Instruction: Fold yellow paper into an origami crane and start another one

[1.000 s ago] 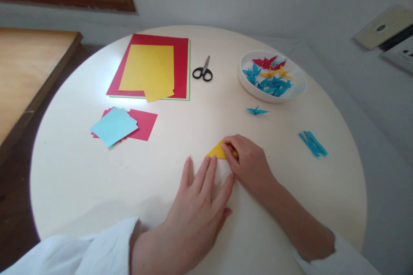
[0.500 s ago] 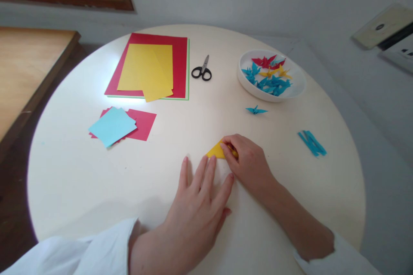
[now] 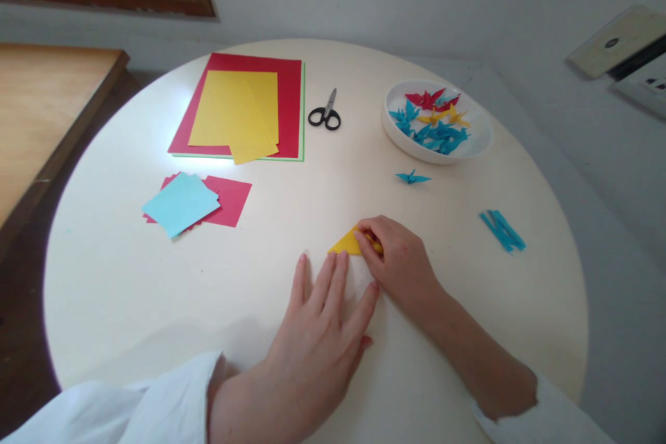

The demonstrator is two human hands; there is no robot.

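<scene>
A small yellow sheet of paper [image 3: 345,243], folded to a triangle, lies flat on the white round table. My right hand [image 3: 398,253] is closed with thumb and fingers pinching its right part, which the fingers partly hide. Spread out below it, my left hand [image 3: 320,333] touches the paper's lower edge with its middle fingertips. The other left fingers rest apart on the tabletop. Beyond the right hand sits a blue folded paper crane [image 3: 413,178].
A white dish [image 3: 398,142] at the back right holds several paper cranes. Black-handled scissors [image 3: 325,116] lie at the back middle, beside yellow sheets [image 3: 236,107] on red ones. Light blue squares [image 3: 182,205] cover red paper [image 3: 234,201] at left. Blue strips [image 3: 502,230] lie at right.
Almost nothing differs. The left fingertips have shifted very slightly along the paper's lower edge, and a little more of its left corner shows.
</scene>
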